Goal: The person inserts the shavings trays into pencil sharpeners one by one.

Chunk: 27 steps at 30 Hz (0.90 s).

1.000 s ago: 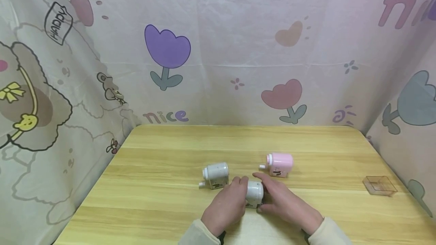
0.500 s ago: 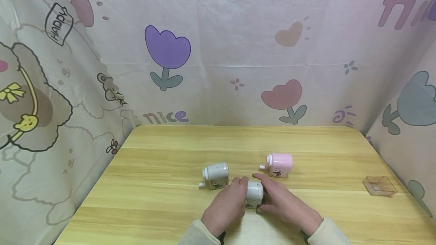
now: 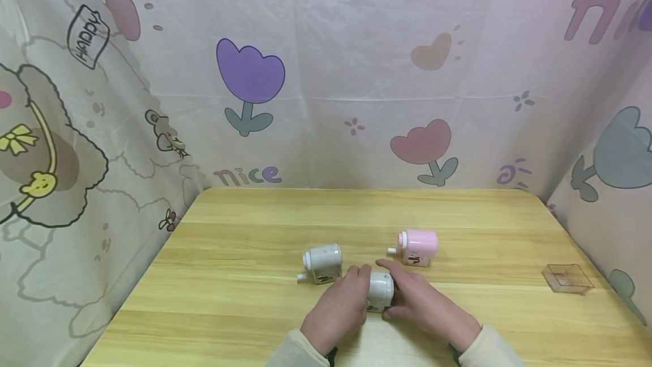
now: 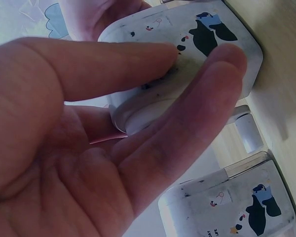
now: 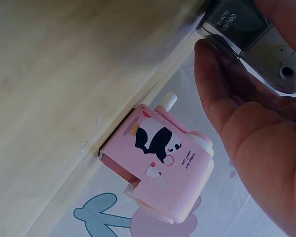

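Note:
A grey-white hand-crank pencil sharpener (image 3: 381,291) with a panda print sits on the table between both hands. From its crank side my left hand (image 3: 340,306) grips it; in the left wrist view, the thumb and fingers lie around its body (image 4: 214,29). My right hand (image 3: 428,302) holds the opposite end, thumb and fingers around the dark see-through drawer (image 5: 235,19) in the right wrist view. Just left and behind stands a second grey sharpener (image 3: 326,263), crank to the left. Further back is a pink sharpener (image 3: 421,247), also panda-printed, with an opening low on one end.
A clear, pinkish-brown open drawer (image 3: 565,288) rests near the right edge of the wood-grain table (image 3: 229,254). Printed fabric (image 3: 326,72) hangs behind the table and along both sides.

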### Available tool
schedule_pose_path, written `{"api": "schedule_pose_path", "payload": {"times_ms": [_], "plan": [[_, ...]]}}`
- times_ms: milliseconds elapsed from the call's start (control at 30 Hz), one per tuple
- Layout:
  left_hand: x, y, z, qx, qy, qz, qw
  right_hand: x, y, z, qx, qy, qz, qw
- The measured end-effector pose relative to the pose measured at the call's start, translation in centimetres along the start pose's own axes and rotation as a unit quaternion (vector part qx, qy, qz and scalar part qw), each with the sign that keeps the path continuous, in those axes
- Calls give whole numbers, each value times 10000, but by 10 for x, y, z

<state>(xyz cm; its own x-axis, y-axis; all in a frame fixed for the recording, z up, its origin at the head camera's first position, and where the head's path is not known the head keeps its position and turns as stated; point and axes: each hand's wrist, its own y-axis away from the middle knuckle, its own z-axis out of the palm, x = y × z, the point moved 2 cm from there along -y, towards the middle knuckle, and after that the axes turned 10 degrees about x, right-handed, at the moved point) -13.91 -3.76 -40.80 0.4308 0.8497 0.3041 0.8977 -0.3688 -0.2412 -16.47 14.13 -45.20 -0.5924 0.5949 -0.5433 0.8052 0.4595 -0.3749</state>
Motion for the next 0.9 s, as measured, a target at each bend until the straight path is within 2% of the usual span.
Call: {"api": "schedule_pose_path", "payload": {"times_ms": [267,900], "plan": [[0,0,0,-16,45,-7,10000,0,0,1,-7,31,-14,10000],[-1,-1,1,-142,92,-134,9998,-1,-3,2,-193,-96,312,9993]]}}
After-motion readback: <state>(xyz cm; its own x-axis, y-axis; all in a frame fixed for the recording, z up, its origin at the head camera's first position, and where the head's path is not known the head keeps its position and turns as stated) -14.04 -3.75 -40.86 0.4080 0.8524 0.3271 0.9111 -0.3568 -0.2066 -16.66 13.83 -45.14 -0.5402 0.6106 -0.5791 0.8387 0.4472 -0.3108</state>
